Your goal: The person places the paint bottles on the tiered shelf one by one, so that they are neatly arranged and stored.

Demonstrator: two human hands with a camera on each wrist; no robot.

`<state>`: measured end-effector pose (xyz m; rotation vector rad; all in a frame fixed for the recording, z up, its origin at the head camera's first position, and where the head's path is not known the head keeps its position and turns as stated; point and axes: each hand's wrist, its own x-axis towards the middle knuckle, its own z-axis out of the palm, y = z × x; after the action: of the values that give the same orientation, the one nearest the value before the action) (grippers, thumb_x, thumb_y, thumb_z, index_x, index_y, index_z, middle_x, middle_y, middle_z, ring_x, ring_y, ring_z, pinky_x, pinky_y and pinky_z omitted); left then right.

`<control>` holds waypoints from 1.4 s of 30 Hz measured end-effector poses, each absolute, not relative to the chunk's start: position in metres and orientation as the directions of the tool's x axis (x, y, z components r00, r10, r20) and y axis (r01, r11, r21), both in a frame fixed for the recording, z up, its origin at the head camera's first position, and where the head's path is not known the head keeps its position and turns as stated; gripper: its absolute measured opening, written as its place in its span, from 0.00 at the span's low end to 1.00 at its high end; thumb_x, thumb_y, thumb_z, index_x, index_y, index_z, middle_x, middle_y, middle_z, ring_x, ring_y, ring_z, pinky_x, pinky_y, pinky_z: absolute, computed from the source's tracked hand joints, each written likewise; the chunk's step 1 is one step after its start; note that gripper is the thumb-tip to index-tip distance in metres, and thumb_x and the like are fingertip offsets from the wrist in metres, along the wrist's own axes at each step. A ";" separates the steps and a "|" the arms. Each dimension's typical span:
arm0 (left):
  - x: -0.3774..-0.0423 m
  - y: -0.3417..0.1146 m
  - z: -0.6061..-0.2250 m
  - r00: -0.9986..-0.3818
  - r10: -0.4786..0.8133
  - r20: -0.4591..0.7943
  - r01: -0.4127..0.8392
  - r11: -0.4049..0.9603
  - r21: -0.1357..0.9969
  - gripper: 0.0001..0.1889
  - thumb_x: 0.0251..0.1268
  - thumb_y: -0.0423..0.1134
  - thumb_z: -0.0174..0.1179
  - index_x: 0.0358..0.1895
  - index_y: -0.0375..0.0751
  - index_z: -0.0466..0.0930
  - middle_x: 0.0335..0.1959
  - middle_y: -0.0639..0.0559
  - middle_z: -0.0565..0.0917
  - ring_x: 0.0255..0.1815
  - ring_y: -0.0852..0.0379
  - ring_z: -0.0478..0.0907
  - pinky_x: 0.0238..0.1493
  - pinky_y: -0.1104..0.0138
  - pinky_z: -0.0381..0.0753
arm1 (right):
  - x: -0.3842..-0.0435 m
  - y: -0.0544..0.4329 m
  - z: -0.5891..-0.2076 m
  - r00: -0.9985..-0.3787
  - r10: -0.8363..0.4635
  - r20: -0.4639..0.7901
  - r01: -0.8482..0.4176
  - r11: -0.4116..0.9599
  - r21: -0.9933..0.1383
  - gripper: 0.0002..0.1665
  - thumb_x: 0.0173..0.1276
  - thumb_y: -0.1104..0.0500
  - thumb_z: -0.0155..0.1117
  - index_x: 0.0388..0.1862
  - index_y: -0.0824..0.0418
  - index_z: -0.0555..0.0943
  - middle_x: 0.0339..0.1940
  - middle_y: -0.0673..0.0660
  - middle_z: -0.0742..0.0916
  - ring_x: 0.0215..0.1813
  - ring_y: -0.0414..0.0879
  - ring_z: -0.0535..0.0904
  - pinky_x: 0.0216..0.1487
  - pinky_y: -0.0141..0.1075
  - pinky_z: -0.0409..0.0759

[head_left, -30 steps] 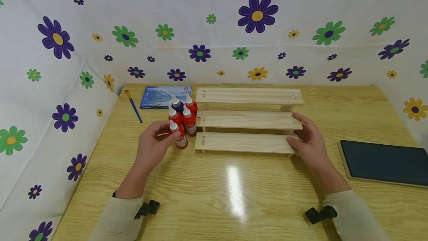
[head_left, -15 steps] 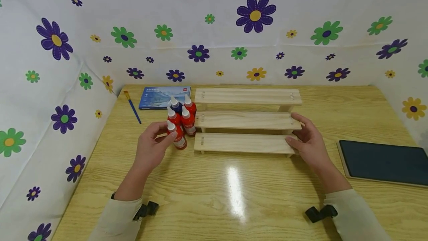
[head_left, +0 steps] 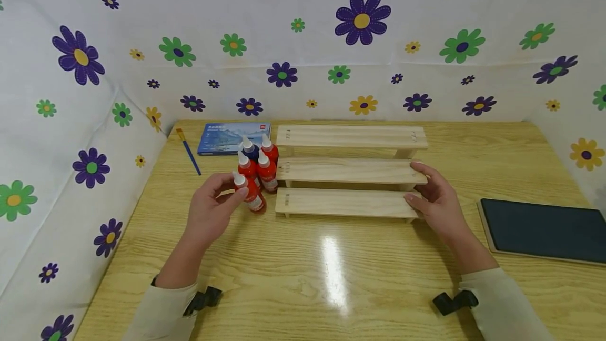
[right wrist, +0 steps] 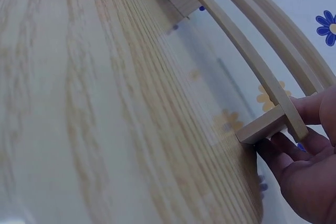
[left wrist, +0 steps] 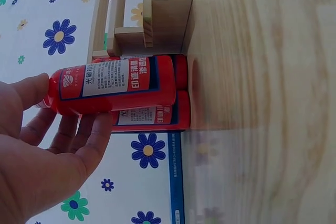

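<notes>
My left hand (head_left: 212,208) pinches the neck end of the front red bottle (head_left: 250,192) with thumb and fingers. That bottle leans left, its white nozzle tip toward the hand. In the left wrist view its printed label (left wrist: 107,78) faces the camera, and its base is just off the tabletop. Right behind it stand several more bottles with white nozzle caps, red ones (head_left: 267,173) and a dark blue one (head_left: 249,150). A three-step wooden stand (head_left: 347,202) is to their right. Its right end is held by my right hand (head_left: 440,204), thumb on the lowest step and fingers at the middle one.
Behind the bottles lies a flat blue box (head_left: 220,138) with a landscape picture. A blue-handled paintbrush (head_left: 189,152) is at its left. A dark tablet-like slab (head_left: 546,229) lies at the table's right. Flower-printed cloth (head_left: 312,46) encloses the back and sides.
The top of the front red bottle has tipped left, from nearly in line with the others. My left hand has shifted slightly left with it; the right hand stays at the stand.
</notes>
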<state>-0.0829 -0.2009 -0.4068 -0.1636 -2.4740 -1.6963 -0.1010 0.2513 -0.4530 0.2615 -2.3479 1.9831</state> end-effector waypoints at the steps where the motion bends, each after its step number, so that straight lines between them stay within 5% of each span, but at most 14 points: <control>1: -0.082 -0.201 -0.406 -0.984 0.016 0.178 0.172 0.359 0.918 0.14 0.69 0.31 0.64 0.55 0.35 0.79 0.53 0.46 0.80 0.55 0.52 0.78 0.51 0.70 0.79 | -0.101 0.251 -0.453 -0.984 -0.093 0.153 -0.167 0.160 -0.973 0.39 0.70 0.75 0.60 0.77 0.55 0.65 0.62 0.54 0.77 0.55 0.44 0.78 0.45 0.30 0.82; 25: -0.087 -0.192 -0.365 -0.952 0.133 0.275 0.300 0.244 0.922 0.14 0.70 0.28 0.61 0.56 0.31 0.78 0.55 0.45 0.79 0.55 0.51 0.77 0.52 0.67 0.80 | -0.103 0.252 -0.452 -0.980 -0.095 0.172 -0.186 0.165 -0.969 0.38 0.69 0.76 0.61 0.75 0.56 0.68 0.63 0.61 0.75 0.56 0.43 0.78 0.45 0.29 0.81; 42: -0.116 -0.178 -0.332 -0.936 0.159 0.313 0.345 0.248 0.905 0.14 0.73 0.32 0.60 0.58 0.33 0.78 0.54 0.47 0.80 0.54 0.53 0.78 0.52 0.64 0.80 | -0.103 0.253 -0.453 -0.979 -0.109 0.174 -0.189 0.154 -0.970 0.38 0.69 0.77 0.61 0.75 0.56 0.67 0.59 0.53 0.78 0.55 0.43 0.79 0.43 0.31 0.83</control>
<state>-0.1156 -0.1779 -0.3317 -0.4790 -2.3530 -1.7717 -0.1030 0.2530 -0.4531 0.3029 -2.3384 1.9808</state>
